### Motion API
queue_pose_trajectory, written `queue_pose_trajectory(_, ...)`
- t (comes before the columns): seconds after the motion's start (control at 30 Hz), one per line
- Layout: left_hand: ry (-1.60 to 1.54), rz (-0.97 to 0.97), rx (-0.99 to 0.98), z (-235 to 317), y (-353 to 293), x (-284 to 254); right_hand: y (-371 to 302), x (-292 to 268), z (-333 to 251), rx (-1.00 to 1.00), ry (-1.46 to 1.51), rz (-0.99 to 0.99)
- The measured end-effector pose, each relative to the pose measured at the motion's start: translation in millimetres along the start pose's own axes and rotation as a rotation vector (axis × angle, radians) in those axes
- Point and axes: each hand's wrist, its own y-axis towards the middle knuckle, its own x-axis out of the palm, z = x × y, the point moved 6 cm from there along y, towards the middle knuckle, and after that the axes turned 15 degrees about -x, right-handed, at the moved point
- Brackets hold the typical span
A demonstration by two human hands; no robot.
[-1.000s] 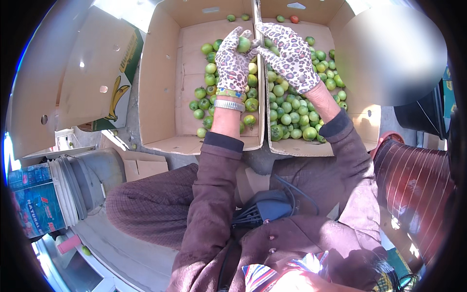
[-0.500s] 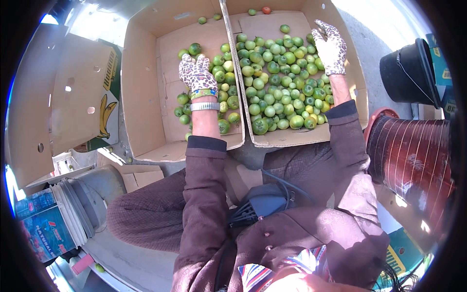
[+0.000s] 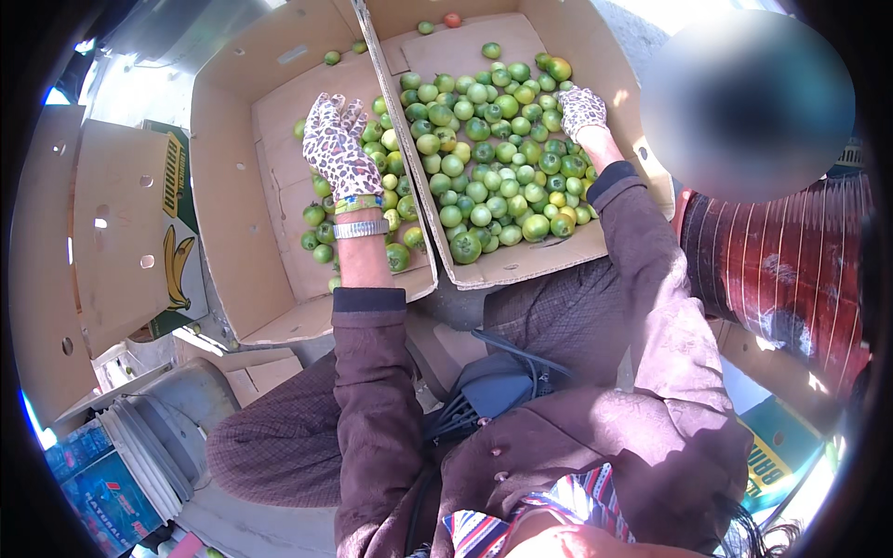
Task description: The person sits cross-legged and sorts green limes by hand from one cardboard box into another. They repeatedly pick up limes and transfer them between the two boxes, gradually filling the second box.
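Green tomatoes of mixed size, some turning yellow, fill much of the right cardboard box. Fewer lie in the left cardboard box, mostly along the divider side. Both my hands wear pale leopard-spotted gloves. Over the left box, my left hand is open, fingers extended and apart, with green tomatoes beside and partly beneath it. My right hand rests at the right edge of the tomato pile, fingers curled in against the fruit; whatever they hold is hidden. A yellow-orange tomato lies just beyond it.
A red tomato sits at the right box's far end. To the left stand cardboard pieces and a banana-printed carton. Stacked grey containers are at lower left. A dark red ribbed container stands right, below a blurred patch.
My right hand has moved from the right box's side down to the tomatoes, its fingers curling. My left hand's fingers have straightened and lifted off the fruit. The view has shifted.
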Motion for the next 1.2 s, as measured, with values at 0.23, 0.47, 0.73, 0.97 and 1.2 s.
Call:
queue_pose_trajectory(0.23, 0.011, -0.136, -0.023, -9, -7, 8, 1, 19, 0, -0.069, -0.135, 0.094)
queue_pose_trajectory(0.47, 0.329, -0.065, 0.311, 9, -28, 15, 1, -49, -7, 0.118, 0.109, 0.07)
queue_pose_trajectory(0.73, 0.222, -0.425, 0.073, 6, -49, 55, 2, -194, -139, -0.248, 0.532, 0.595)
queue_pose_trajectory(0.97, 0.212, -0.634, 0.134, -2, -22, 40, -6, -210, -174, -0.529, 0.82, 0.682)
queue_pose_trajectory(1.2, 0.776, 0.121, 0.313, -14, 9, -31, -16, -131, -98, -0.269, 0.875, 0.614)
